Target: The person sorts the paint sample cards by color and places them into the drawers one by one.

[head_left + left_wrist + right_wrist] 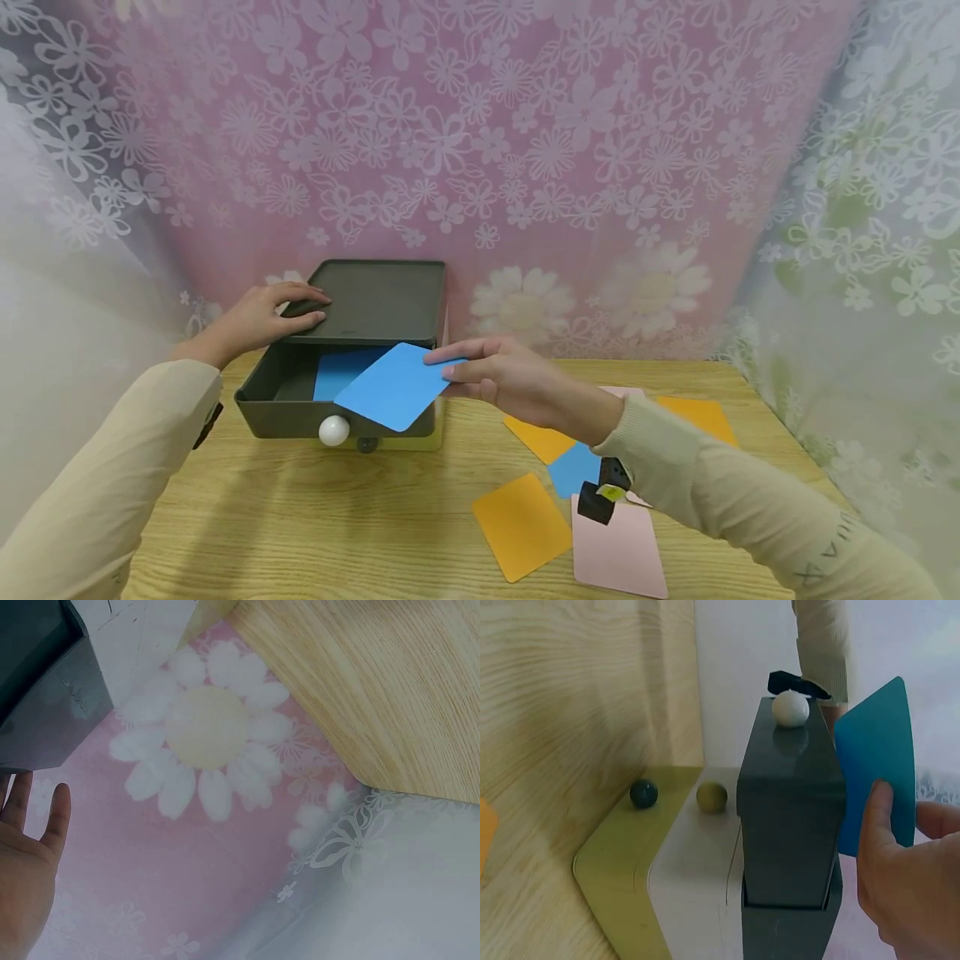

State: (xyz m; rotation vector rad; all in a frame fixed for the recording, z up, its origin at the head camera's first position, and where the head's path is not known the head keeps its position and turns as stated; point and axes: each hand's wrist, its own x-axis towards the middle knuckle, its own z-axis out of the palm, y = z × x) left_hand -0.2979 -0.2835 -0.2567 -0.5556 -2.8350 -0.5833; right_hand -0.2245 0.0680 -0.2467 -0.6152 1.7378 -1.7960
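Note:
My right hand (517, 379) pinches a blue card (397, 387) between thumb and fingers, tilted over the front of a pulled-out dark drawer (281, 419). Inside that drawer lies another blue card (333, 375), partly covered by the held one. My left hand (262, 318) rests at the left edge of the dark top (375, 296) of the drawer unit, thumb and fingers extended. In the right wrist view, the held card (877, 742) stands beside the dark drawer, with the thumb flat on its face.
A white knob (333, 431) fronts the open drawer; a pale section (694, 877) and a yellow-green one (615, 877) sit below. Orange cards (521, 527), pink cards (618, 550) and a blue card (573, 469) lie on the wooden table (360, 533). Flowered curtains (487, 150) hang behind.

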